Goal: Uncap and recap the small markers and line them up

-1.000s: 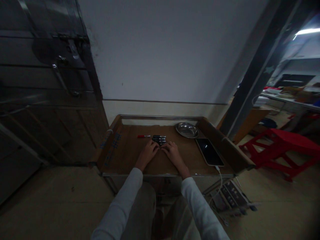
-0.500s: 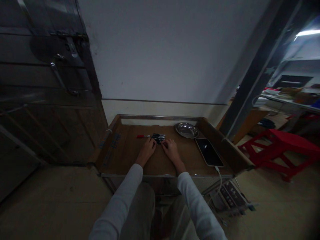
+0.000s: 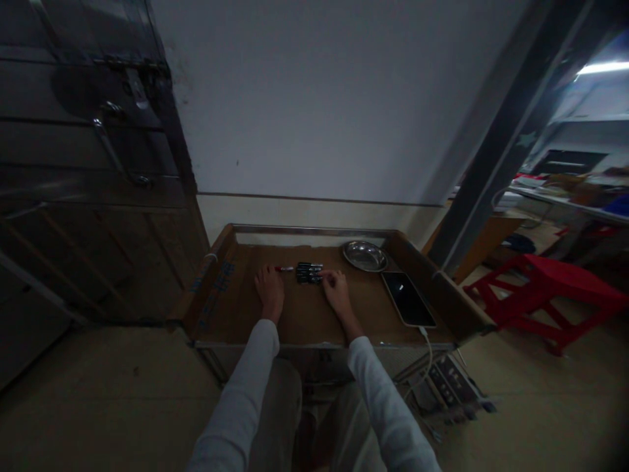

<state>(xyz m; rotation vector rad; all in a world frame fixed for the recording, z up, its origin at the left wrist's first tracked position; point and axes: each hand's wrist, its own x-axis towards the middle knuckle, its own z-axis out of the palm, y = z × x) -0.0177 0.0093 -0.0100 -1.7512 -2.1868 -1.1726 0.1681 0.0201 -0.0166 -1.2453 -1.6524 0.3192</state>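
Observation:
Several black pens (image 3: 308, 273) lie side by side in a row on the brown cardboard top of a small table (image 3: 299, 321). At their right end is my right hand (image 3: 337, 290), its thumb and forefinger closed on the end of a pen. A red pen (image 3: 285, 269) with a clear or silvery part lies left of the row. Over its left end is my left hand (image 3: 269, 288), fingers bent down and thumb side at the pen; the covered end is hidden.
A shiny metal dish (image 3: 365, 255) stands at the back right of the table. In front of it lies a phone (image 3: 407, 299) with a white cable (image 3: 430, 354). Raised cardboard sides edge the table. A red stool (image 3: 545, 295) stands to the right, a metal door (image 3: 88, 151) to the left.
My left hand has left the black pens and moved left to the red pen. My right hand stays at the right end of the row, which is now more exposed.

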